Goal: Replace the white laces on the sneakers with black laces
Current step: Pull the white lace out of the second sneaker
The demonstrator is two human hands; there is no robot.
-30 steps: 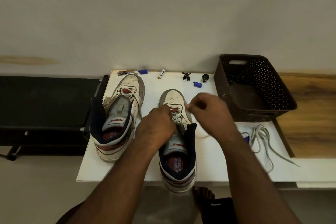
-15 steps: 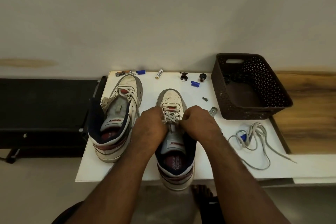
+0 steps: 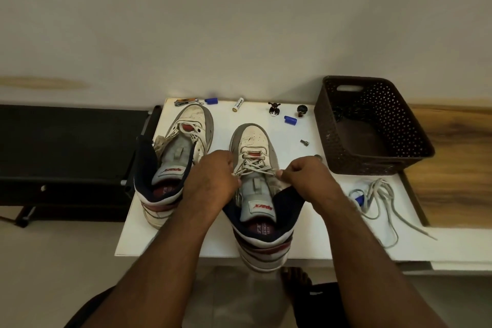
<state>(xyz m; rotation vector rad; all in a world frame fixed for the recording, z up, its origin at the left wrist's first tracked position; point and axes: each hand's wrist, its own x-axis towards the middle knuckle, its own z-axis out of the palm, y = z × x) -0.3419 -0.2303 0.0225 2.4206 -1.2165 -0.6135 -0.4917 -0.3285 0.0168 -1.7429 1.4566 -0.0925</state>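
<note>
From the head camera, the only view, a person stood over a white counter (image 3: 266, 245) with two worn sneakers set toes pointing away, heels toward the body, a placing that put the eyelets within easy reach. The left hand (image 3: 213, 181) and the right hand (image 3: 306, 176) worked either side of the right-hand sneaker (image 3: 255, 176), each with fingers curled in and pinching the white lace (image 3: 253, 166) where it left the upper eyelets. The two hands were drawn apart, seemingly to pull the crossings slack so the lace could be drawn out row by row. The lower rows near the toe remained threaded, so the unlacing of this shoe looked partly done.

The left-hand sneaker (image 3: 181, 157) stood just beside it, its tongue exposed and most eyelets bare, apparently already stripped. A loose pale lace (image 3: 378, 202) lay in a heap on the counter to the right, near the front edge, probably set aside out of the way.

A dark perforated basket (image 3: 372, 125) sat at the right rear of the counter; something dark lay in its far corner, too dim to identify. Small items, among them a battery (image 3: 238, 104) and a blue cap (image 3: 290, 120), were strewn along the back edge, well apart from the work.
</note>
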